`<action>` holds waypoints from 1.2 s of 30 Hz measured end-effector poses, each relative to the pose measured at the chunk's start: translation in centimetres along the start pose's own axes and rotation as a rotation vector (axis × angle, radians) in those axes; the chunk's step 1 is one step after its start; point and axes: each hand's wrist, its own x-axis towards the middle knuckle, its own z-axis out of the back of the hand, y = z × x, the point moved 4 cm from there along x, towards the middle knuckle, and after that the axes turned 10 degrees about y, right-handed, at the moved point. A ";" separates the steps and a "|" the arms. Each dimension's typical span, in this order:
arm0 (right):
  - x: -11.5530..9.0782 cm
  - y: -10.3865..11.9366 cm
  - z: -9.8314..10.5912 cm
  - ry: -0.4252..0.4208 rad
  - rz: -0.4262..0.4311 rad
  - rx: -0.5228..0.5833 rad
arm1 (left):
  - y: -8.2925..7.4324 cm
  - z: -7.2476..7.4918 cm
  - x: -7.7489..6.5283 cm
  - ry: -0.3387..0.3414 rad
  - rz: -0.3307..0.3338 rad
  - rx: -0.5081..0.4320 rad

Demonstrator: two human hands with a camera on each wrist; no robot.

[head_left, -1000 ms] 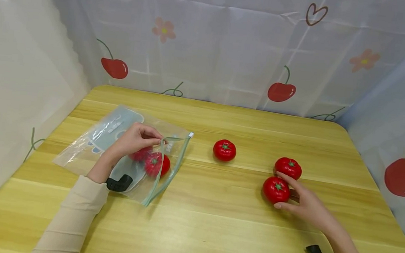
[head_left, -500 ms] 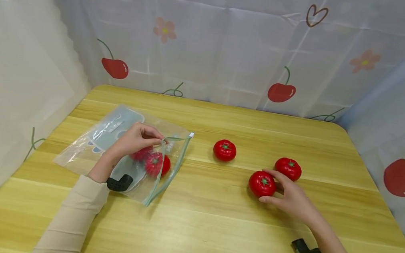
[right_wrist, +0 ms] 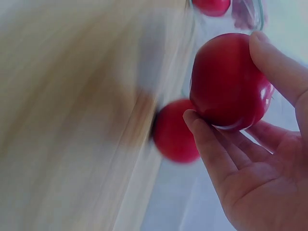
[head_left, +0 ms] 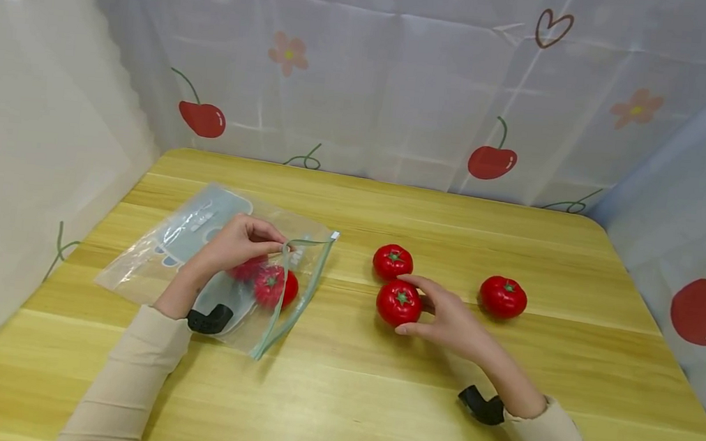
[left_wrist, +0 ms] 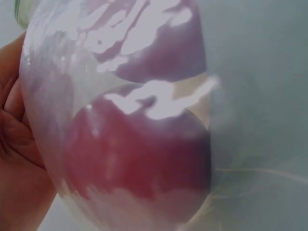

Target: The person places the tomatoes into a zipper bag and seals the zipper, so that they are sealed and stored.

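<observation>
My right hand (head_left: 451, 320) holds a red tomato (head_left: 399, 303) between thumb and fingers, near the table's middle. In the right wrist view the held tomato (right_wrist: 231, 82) sits in the fingertips, a second tomato (right_wrist: 177, 131) behind it. That second tomato (head_left: 393, 261) lies just beyond the held one in the head view. On the left, my left hand (head_left: 240, 244) pinches the upper edge of a clear zip bag (head_left: 317, 273) with a green seal, its mouth parted toward the right. Two tomatoes lie inside; the nearer tomato (head_left: 274, 287) shows near the mouth, the other partly under the hand.
Another tomato (head_left: 502, 297) lies on the wooden table (head_left: 337, 401) to the right of my right hand. A white slider (head_left: 335, 236) sits at the bag's far corner. Printed curtains (head_left: 364, 95) stand behind the table and at both sides.
My right hand has carried its tomato left from beside the rightmost tomato to just in front of the middle one. The left hand and bag have stayed in place.
</observation>
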 end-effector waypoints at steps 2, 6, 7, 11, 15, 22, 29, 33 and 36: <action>0.9 0.6 -0.5 0.018 -0.001 0.014 | 0.0 0.0 0.0 0.003 -0.001 -0.002; 2.8 1.7 -1.6 0.046 0.029 0.049 | 0.0 0.0 0.1 0.006 -0.007 -0.005; 3.2 2.0 -1.9 0.050 0.035 0.054 | 0.0 0.0 0.1 0.006 -0.008 -0.006; 4.9 2.9 -3.1 0.063 0.049 0.066 | 0.1 0.0 0.0 0.006 -0.015 -0.005; 6.3 3.8 -4.2 0.082 0.063 0.073 | 0.1 -0.1 0.0 0.007 -0.021 -0.007; 7.9 4.4 -6.0 0.128 0.084 0.122 | 0.0 -0.2 -0.1 0.002 -0.029 -0.006; 8.6 4.6 -6.8 0.162 0.121 0.194 | -0.1 -0.3 -0.1 -0.002 -0.038 -0.009; 8.4 5.0 -6.6 0.145 0.116 0.125 | -0.2 -0.2 0.0 -0.001 -0.037 -0.012; 8.3 5.2 -6.7 0.152 0.114 0.116 | -0.3 -0.2 0.0 -0.003 -0.039 -0.007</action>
